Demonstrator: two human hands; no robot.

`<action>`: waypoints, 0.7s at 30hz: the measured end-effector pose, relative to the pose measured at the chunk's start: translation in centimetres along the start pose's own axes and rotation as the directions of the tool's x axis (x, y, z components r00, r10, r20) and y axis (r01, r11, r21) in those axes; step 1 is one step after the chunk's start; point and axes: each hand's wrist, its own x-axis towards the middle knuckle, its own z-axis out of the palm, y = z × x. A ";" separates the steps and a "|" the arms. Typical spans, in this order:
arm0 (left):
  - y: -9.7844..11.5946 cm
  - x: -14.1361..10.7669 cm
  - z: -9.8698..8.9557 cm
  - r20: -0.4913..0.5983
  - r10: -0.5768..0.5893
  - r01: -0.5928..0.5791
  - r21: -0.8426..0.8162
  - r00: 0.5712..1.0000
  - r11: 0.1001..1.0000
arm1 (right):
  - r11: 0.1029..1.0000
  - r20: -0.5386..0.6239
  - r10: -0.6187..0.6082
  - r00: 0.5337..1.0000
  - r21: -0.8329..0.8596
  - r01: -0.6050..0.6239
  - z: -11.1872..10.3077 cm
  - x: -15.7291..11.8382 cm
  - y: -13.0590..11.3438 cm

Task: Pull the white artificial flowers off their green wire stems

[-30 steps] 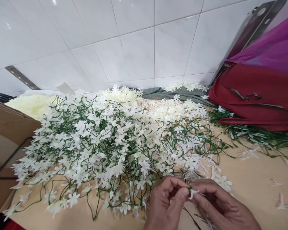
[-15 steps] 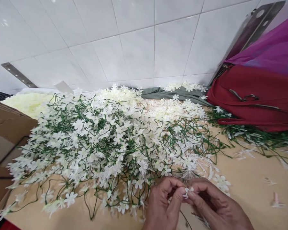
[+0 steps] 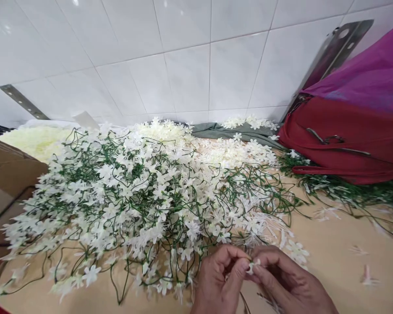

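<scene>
My left hand and my right hand meet at the lower right of the view, thumbs and forefingers pinched together. Between their fingertips sits a small white artificial flower, gripped from both sides. A thin dark stem hangs below, between the hands; whether it joins the flower is hidden. Just beyond my hands spreads a large heap of white artificial flowers on green stems. One loose white flower lies close to my right hand.
Loose white petals lie behind the heap against a grey-green cloth. A red bag rests on green stems at the right. On the left stands a cardboard box. A tiled wall closes off the back.
The view has shifted slightly. My hands stay together, and the small white flower has turned a little between the fingertips, showing more of itself below them.
</scene>
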 end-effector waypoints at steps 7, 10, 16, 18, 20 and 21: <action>1.3 0.1 -0.1 -0.009 -0.019 0.019 0.005 1.000 1.000 | 0.995 -0.051 0.036 0.998 0.092 -0.032 0.7 0.0 -1.2; 1.6 0.1 -0.1 0.020 -0.032 0.033 -0.034 0.999 0.999 | 0.981 -0.038 0.070 0.997 0.185 -0.062 0.6 -0.1 -1.6; 1.8 -0.1 -0.1 0.069 -0.052 0.056 -0.047 0.996 0.997 | 0.984 -0.006 0.019 1.000 0.179 -0.018 0.1 -0.3 -1.9; 1.7 -0.1 0.0 0.047 -0.043 0.045 -0.039 0.998 0.998 | 0.985 0.007 -0.009 1.000 0.175 0.007 0.2 -0.3 -1.9; 1.6 -0.1 0.1 0.029 -0.038 0.039 -0.041 0.999 0.998 | 0.985 -0.004 -0.021 1.000 0.172 0.021 0.4 -0.4 -1.9; 1.6 0.0 0.1 0.023 -0.035 0.036 -0.040 0.999 0.999 | 0.985 -0.014 -0.020 1.000 0.168 0.022 0.6 -0.4 -1.8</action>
